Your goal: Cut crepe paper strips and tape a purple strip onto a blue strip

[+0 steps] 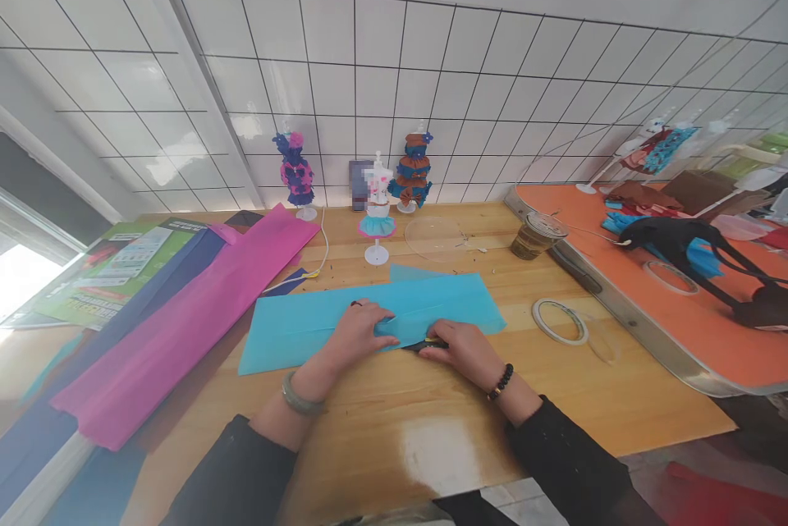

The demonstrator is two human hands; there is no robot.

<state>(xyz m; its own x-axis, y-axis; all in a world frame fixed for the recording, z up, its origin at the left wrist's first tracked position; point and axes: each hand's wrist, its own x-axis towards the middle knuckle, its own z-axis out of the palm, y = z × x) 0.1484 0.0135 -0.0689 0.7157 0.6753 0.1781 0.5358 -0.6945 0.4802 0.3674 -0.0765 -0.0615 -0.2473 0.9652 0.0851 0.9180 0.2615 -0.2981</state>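
Observation:
A folded sheet of light blue crepe-like paper lies across the wooden table in front of me. My left hand holds it near its middle, thumb at the near edge and curled fingers on top. Just to the right, my right hand is closed around a dark, narrow tool with a yellow part. The tool's tip points left, at the sheet's near edge. Its exact kind is mostly hidden by my fingers.
Left lies a long pink paper roll. Small dress stands, one with a blue skirt, line the tiled wall. A tape roll and a lidded cup sit right, beside an orange table holding a black bag.

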